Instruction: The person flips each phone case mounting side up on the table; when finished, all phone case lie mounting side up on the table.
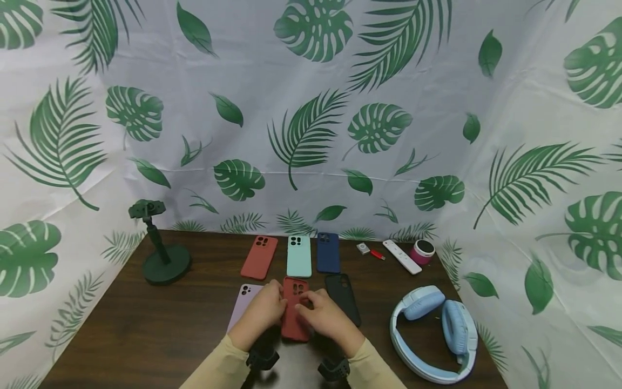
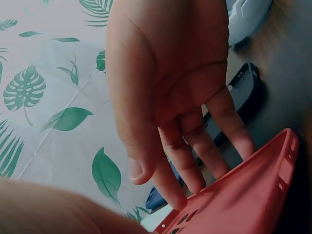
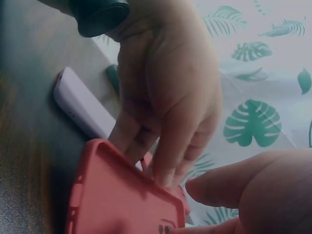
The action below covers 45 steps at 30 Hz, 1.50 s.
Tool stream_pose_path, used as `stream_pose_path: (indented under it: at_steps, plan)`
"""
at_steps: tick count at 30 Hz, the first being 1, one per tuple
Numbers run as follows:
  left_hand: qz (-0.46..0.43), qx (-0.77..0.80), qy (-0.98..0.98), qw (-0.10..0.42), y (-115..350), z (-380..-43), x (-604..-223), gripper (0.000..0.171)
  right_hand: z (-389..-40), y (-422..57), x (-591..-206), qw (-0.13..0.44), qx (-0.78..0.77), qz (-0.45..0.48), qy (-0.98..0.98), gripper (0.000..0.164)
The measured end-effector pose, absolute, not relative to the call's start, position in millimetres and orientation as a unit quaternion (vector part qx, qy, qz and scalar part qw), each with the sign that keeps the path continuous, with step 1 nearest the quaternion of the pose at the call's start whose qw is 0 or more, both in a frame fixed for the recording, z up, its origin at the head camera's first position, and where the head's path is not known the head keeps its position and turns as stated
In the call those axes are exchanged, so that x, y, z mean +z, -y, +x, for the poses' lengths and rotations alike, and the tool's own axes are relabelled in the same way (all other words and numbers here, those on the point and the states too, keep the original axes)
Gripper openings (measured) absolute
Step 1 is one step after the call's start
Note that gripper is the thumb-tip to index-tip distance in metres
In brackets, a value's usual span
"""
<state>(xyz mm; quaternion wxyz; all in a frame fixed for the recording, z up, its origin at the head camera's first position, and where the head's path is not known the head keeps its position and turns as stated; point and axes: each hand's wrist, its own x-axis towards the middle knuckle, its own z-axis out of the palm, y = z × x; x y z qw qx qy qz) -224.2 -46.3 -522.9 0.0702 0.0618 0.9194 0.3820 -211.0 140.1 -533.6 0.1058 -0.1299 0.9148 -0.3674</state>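
Observation:
In the head view a red phone case (image 1: 295, 319) is held at the middle front, its hollow inside facing up and its camera holes at the far end. My left hand (image 1: 266, 307) pinches its left edge; in the right wrist view the thumb of that left hand (image 3: 168, 107) lies at the rim, other fingers behind it. My right hand (image 1: 326, 314) is at the case's right side. The left wrist view shows the right hand (image 2: 170, 83) with fingers fairly straight, fingertips along the rim and thumb apart from it.
Around lie a lilac case (image 1: 241, 302), black case (image 1: 346, 302), second red case (image 1: 259, 258), mint case (image 1: 298, 259) and blue case (image 1: 328, 254). Blue headphones (image 1: 405, 346), a white remote (image 1: 402, 257), a pink round jar (image 1: 421, 254) and red stick (image 1: 377, 254) are right; a dark stand (image 1: 166, 265) is left.

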Motion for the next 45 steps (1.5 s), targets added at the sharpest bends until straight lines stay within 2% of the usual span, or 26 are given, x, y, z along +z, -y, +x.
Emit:
stream_pose_path:
  at_steps: [4,10,20,25,30,32,34,36,39,45]
  plan:
    - [0.083,0.351,-0.931,0.060,43,-222,-524,0.027,-210,-143,-533,0.100,-0.369,-0.127,-0.915,0.039]
    - [0.092,0.330,-0.936,0.081,40,-218,-526,0.037,-211,-144,-533,0.092,-0.384,-0.126,-0.910,0.041]
    - [0.091,0.343,-0.929,0.104,42,-219,-530,0.040,-211,-145,-535,0.090,-0.378,-0.132,-0.912,0.041]
    - [0.100,0.339,-0.929,0.107,57,-223,-522,0.045,-211,-143,-537,0.076,-0.377,-0.113,-0.916,0.037]
    - [0.112,0.432,-0.886,0.124,86,-227,-516,0.036,-209,-133,-541,0.052,-0.429,-0.100,-0.896,0.027]
    - [0.116,0.478,-0.862,0.126,102,-229,-517,0.031,-205,-124,-543,0.067,-0.490,-0.120,-0.861,0.024]
    - [0.116,0.513,-0.842,0.121,120,-230,-519,0.028,-200,-115,-545,0.110,-0.562,-0.130,-0.809,0.026]
    - [0.105,0.532,-0.832,0.113,137,-232,-522,0.026,-194,-105,-545,0.159,-0.627,-0.123,-0.753,0.030]
    - [0.074,0.548,-0.826,0.106,164,-233,-528,0.028,-188,-92,-542,0.203,-0.678,-0.094,-0.700,0.036]
    - [0.041,0.608,-0.781,0.139,212,-236,-552,0.037,-198,-74,-530,0.218,-0.659,-0.066,-0.717,0.044]
